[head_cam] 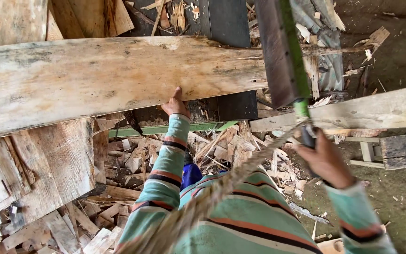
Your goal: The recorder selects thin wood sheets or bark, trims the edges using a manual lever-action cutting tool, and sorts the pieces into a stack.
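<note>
Wooden plank (113, 77) looks heavy and stiff: your left hand (175, 106) clamps its near edge, your right hand (323, 157) grips the green-handled blade (285, 61).

Rough woodworking yard/sawmill-type workshop, w/ bare dirt floor (391, 61). Long pale rough-sawn plank (95, 80) across top, weathered grey timber beam (367, 113) at right, heap of split wood offcuts & chips (222, 150) below, stacked worn plywood scraps (48, 174) at left.
</note>
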